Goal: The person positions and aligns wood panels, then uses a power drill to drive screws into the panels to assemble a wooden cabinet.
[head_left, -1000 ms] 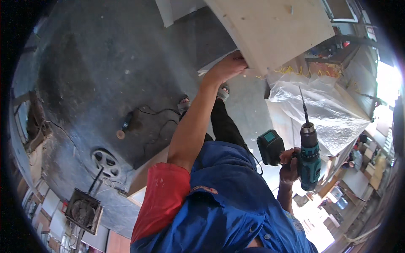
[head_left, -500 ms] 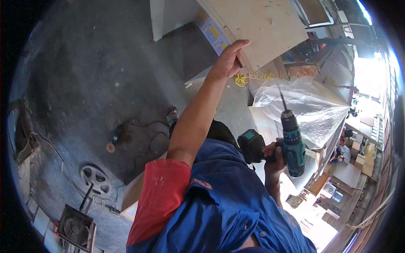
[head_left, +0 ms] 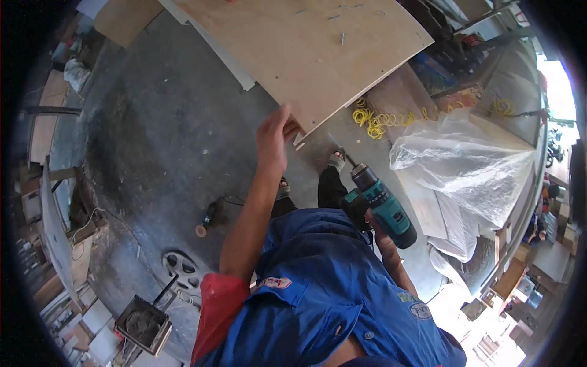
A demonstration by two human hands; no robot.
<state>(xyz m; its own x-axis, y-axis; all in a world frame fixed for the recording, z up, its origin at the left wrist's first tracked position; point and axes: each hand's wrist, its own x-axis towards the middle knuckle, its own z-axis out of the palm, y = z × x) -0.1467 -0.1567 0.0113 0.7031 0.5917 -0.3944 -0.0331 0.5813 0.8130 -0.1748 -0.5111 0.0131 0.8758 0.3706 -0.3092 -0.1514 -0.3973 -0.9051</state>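
In my right hand [head_left: 384, 240] is a teal and black cordless drill [head_left: 386, 211], gripped by its handle. Its long thin bit points up and to the left, blurred toward the tip. My left hand [head_left: 274, 137] is at the near left corner of a pale plywood panel [head_left: 306, 67]. Its fingers are apart and lie at the panel's edge; whether they press on it is hard to see. Several loose screws [head_left: 342, 38] lie on the panel's top, toward the far side.
A yellow coiled hose [head_left: 370, 121] lies on the floor right of the panel. Clear plastic sheeting [head_left: 458, 156] drapes over boards at the right. A corded power tool [head_left: 208, 219] and a spoked wheel [head_left: 181, 266] are on the floor at left. My sandalled foot [head_left: 336, 160] is below the panel corner.
The view has shifted, bringing more of the panel into sight. My left hand has come from the panel's top edge to its near corner. The drill has swung leftward, its bit nearer that corner.
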